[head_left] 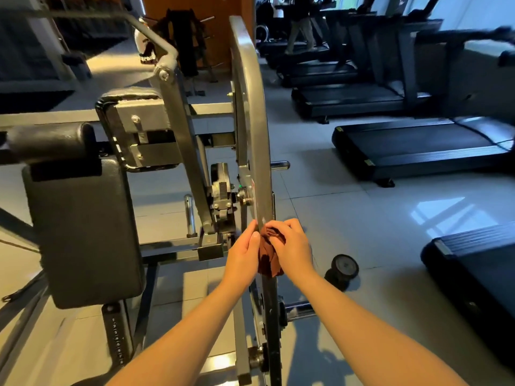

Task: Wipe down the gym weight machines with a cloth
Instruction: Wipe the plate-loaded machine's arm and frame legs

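Observation:
A grey steel weight machine fills the left and middle of the head view; its curved upright frame bar (252, 112) runs from the top down between my arms. A dark reddish-brown cloth (269, 253) is bunched against that bar at about mid-height. My right hand (291, 247) grips the cloth with curled fingers on the bar's right side. My left hand (243, 253) lies with straight fingers along the bar's left side, touching the cloth's edge. The machine's black back pad (83, 229) stands to the left.
A black dumbbell (342, 270) lies on the pale tiled floor just right of my right forearm. Several black treadmills (418, 146) line the right side, with people walking on far ones. A chrome plate peg (298, 310) sticks out low from the frame.

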### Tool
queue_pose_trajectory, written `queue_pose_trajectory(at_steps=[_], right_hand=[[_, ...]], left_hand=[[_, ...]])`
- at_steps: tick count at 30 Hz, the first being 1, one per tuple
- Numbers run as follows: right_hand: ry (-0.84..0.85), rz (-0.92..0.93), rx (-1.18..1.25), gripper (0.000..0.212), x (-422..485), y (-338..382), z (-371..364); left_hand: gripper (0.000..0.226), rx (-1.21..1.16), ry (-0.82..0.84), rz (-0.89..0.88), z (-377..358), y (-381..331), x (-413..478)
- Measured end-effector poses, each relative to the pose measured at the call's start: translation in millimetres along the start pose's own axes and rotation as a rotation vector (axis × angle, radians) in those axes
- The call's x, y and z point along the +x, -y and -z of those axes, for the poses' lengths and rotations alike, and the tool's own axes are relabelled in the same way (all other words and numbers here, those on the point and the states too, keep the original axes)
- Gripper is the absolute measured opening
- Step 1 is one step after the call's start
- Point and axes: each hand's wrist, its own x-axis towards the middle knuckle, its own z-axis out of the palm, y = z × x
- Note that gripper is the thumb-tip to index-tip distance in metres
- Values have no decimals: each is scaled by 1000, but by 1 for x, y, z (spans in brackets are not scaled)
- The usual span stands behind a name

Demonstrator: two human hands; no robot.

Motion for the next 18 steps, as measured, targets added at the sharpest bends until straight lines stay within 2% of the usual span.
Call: queue_pose_trajectory(at_steps=[4,8,14,18], right_hand=[[-52,-51,46,21,5,17,9],[-161,5,95,22,35,47,18],[-51,25,103,17,16,23,-4],[11,-14,9,20,-1,10,-3]], left_hand=[[44,14,34,-33,1,5,-4],[41,-2,44,-77,4,-2,-3],[43,-60,31,-35,8,1,-4],[45,-41,45,-33,4,2,-4]])
